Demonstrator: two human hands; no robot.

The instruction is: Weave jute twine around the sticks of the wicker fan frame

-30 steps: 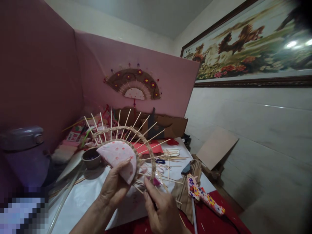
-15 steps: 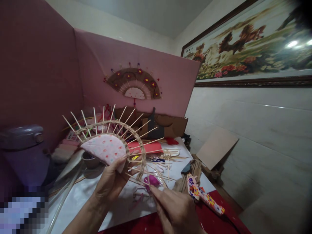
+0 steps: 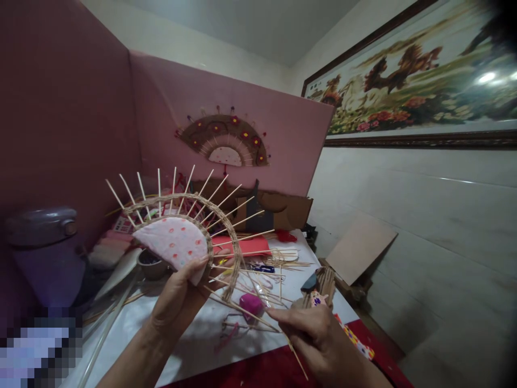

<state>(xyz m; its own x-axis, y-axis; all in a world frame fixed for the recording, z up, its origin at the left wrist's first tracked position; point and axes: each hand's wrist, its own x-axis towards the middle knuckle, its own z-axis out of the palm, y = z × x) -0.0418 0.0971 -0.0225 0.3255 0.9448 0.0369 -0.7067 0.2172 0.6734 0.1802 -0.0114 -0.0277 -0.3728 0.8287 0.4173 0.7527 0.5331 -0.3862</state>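
In the head view, the left hand (image 3: 177,296), at 7 o'clock, is clamped on a fan frame (image 3: 189,245) at 8 o'clock from the middle, thumb over its padded half-disc (image 3: 172,245), fingers curled behind. Pale sticks spread around that half-disc from its 10 o'clock to its 4 o'clock, crossed by a woven band (image 3: 233,234). The right hand (image 3: 313,328) is apart from the left, at 5 o'clock, its index finger stretched out just beside the outer end of the lowest stick (image 3: 258,319); whether it pinches a cord cannot be told. A magenta bundle (image 3: 250,305) lies on the white surface (image 3: 194,345) at 6 o'clock, near that fingertip. The step in hand looks like working cord across the sticks at the band's 4 o'clock end; the next move calls for a steady left grip, the right drawing any strand taut and clear of the stick tips.
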